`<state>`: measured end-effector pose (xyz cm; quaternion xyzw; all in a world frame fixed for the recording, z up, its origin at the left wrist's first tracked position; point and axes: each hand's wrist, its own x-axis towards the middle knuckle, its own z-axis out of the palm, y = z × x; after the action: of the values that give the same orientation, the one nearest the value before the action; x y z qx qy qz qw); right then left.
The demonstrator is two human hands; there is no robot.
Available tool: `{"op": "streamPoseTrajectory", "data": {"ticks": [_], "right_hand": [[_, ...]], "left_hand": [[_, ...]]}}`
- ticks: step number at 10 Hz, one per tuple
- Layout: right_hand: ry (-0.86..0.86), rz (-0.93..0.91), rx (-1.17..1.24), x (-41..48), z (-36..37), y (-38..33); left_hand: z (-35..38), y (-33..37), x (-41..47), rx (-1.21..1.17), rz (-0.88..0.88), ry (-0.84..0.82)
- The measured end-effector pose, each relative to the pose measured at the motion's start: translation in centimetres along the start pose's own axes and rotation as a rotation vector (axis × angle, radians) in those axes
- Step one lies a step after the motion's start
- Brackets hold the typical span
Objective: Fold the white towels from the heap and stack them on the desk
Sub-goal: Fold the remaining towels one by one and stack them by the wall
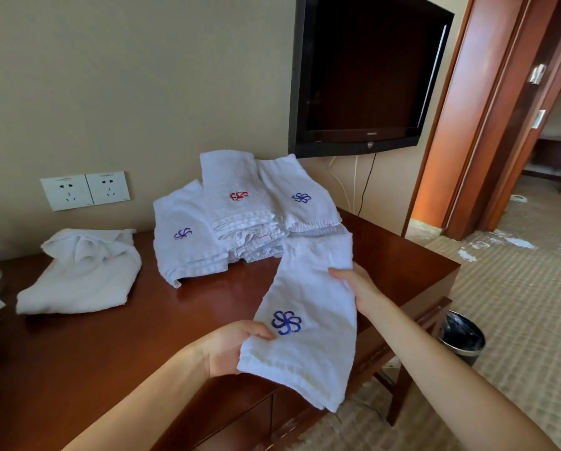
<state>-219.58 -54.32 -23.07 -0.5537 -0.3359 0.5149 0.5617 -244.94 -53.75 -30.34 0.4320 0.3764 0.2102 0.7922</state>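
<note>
A folded white towel (308, 307) with a blue flower mark reaches from the stack of folded towels (240, 206) at the back of the desk (110, 346) out past the desk's front edge, its near corner pinched in the left hand (230, 348) and its right edge gripped midway by the right hand (354, 281).

Both bare forearms reach in from the near edge, the left from the near left, the right on a long diagonal from the near right. The left grip (230, 346) pinches the towel (311, 297) at its near left edge, thumb on top. The right grip (354, 284) holds its right edge, farther off.
</note>
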Motion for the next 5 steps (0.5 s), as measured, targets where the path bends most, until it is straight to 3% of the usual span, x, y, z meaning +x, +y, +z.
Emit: {"op": "streamPoseTrajectory", "data": {"ticks": [2,5], "right_hand": [[-0.001,-0.146,0.050,-0.6,-1.7,-8.3],[0.104,-0.142,-0.477,2.6,-0.9,-19.6]], "left_hand": [[6.0,5.0,-2.8,0.048,0.109,-0.038],[12.5,11.4,-5.1,-0.006,0.219,-0.156]]}}
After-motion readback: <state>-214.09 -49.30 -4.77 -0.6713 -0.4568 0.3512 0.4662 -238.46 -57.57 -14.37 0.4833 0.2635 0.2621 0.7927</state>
